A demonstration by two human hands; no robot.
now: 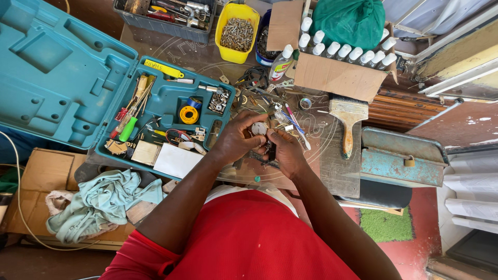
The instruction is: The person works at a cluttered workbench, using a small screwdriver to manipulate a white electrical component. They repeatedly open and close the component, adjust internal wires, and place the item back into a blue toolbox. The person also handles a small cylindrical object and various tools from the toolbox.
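Observation:
Over a cluttered wooden bench, my left hand and my right hand meet at the middle. Between their fingertips sits a small round silver part. My left fingers curl over its top and left side. My right fingers pinch it from the right, with a small dark piece under them. What the dark piece is cannot be told. My red shirt fills the lower middle of the view.
An open teal tool case with small tools lies at the left. A yellow tub of screws, a cardboard box of white-capped bottles, a paintbrush and a worn blue metal box surround my hands. Rags lie lower left.

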